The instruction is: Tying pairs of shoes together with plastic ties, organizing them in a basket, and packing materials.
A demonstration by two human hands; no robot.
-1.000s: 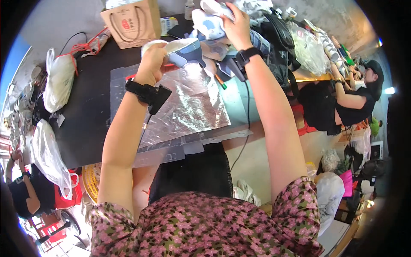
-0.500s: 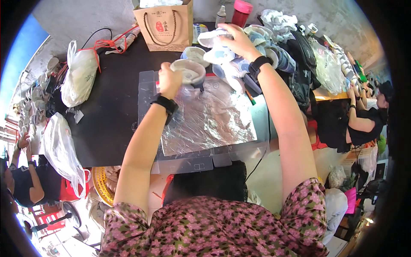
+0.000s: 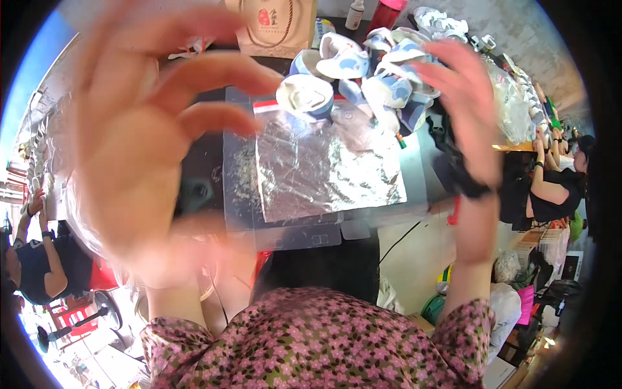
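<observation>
My left hand (image 3: 129,149) is raised close to the camera, large and blurred, its fingers bent but apart with nothing between them. My right hand (image 3: 470,97) is held at the right side of a pile of curled white-and-blue soft pieces (image 3: 389,81). Its fingers are stretched out, smeared by motion; whether they touch the pile is unclear. A cup-like white-and-blue piece (image 3: 304,96) rests at the top edge of a clear plastic bag (image 3: 324,168) with a red strip. Under that bag lies a transparent sheet (image 3: 241,214) on the dark table.
Behind the pile stand a brown paper bag (image 3: 275,29), a white bottle (image 3: 354,14) and a red jar with a pink lid (image 3: 387,14). Crumpled white material (image 3: 440,24) lies at the back right. People in black sit at the far left (image 3: 42,266) and right (image 3: 554,178).
My left hand has let go of the cup-like piece and come up toward the camera. My right hand has moved off the pile's top to its right side. The view has shifted slightly.
</observation>
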